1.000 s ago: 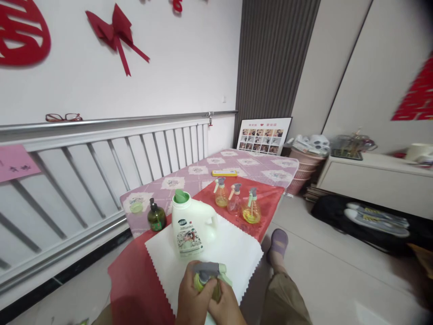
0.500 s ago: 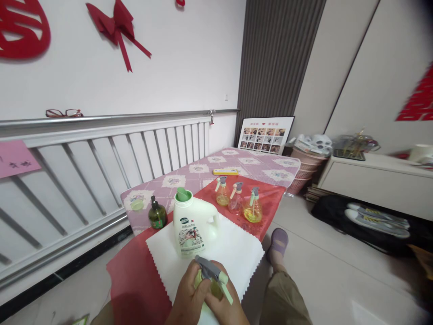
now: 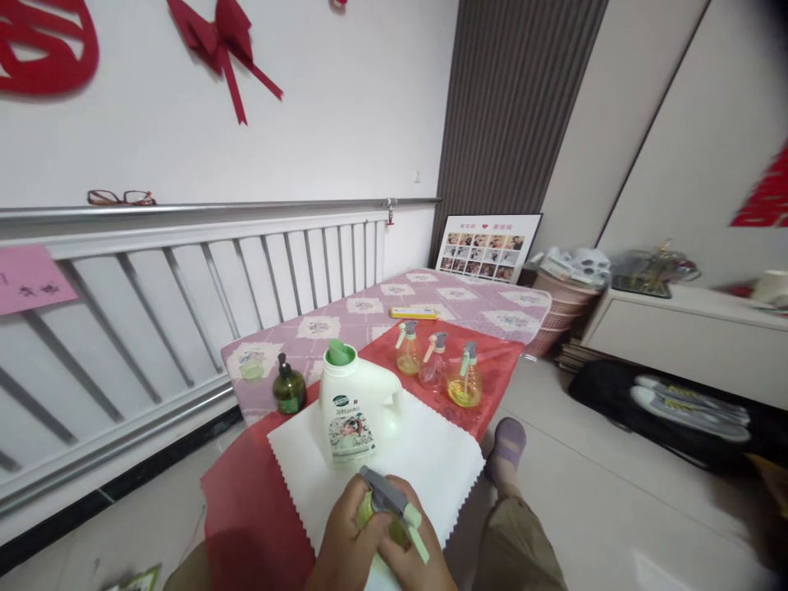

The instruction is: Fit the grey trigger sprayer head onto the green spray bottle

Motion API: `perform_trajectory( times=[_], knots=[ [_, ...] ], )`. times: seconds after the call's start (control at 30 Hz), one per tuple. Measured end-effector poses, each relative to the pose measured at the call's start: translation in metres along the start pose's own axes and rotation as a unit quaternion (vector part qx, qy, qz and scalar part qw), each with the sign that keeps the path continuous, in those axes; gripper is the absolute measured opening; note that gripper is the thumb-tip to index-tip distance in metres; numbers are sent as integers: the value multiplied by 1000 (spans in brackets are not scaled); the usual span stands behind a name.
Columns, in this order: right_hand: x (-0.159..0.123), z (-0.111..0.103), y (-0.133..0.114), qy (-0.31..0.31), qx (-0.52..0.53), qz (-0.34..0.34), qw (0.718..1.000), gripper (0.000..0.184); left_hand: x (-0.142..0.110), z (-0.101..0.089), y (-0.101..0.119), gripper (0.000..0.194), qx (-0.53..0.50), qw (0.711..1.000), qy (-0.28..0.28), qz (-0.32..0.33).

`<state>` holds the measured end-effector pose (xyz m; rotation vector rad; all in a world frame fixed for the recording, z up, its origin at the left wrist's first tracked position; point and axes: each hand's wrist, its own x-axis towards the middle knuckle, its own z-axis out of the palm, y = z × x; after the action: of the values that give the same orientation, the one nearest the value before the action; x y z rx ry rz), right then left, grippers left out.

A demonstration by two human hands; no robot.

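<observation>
Close to my body, a spray bottle (image 3: 391,496) with a grey and pale green trigger head is gripped from both sides. My left hand (image 3: 345,532) is closed around its neck and left side, and my right hand (image 3: 414,543) wraps the right side. Yellowish liquid shows through the bottle between my fingers. Just beyond stands a pale detergent jug (image 3: 352,410), uncapped, with a green spout in its mouth, on a white cloth (image 3: 431,468) with zigzag edges. Left of the jug is a dark green pump bottle (image 3: 288,392).
Three more spray bottles stand on the red cloth (image 3: 501,369): an amber one (image 3: 407,358), a pinkish one (image 3: 432,371) and one with yellow liquid (image 3: 464,391). A yellow box (image 3: 414,313) lies behind them on the purple tablecloth (image 3: 449,283). A radiator (image 3: 246,275) borders the left.
The whole view has shifted slightly, so things sit a little farther right. Both hands still grip the spray bottle, which shows little visible change.
</observation>
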<state>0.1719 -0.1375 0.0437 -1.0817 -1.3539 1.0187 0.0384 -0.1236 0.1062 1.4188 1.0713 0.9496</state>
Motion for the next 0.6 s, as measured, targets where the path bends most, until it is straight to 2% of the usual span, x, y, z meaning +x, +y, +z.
perform_trajectory(
  times=[0.1, 0.17, 0.27, 0.33, 0.43, 0.6],
  knots=[
    [3, 0, 0, 1, 2, -13, 1000, 44, 0, -5, -4, 30, 2, 999, -33, 21],
    [6, 2, -1, 3, 17, -5, 1000, 44, 2, 0, -9, 31, -14, 1000, -13, 17],
    [8, 3, -2, -2, 32, 11, 999, 44, 7, 11, -15, 41, -69, 996, 54, -6],
    [8, 2, -4, -9, 13, 25, 1000, 45, 9, 16, -14, 35, -79, 994, 66, -19],
    [7, -2, -7, -13, -27, 54, 998, 46, 12, 13, -9, 27, -66, 997, 30, -3],
    [8, -5, -6, -28, -37, 33, 998, 49, 13, -5, -3, 44, -69, 992, -68, 79]
  ],
)
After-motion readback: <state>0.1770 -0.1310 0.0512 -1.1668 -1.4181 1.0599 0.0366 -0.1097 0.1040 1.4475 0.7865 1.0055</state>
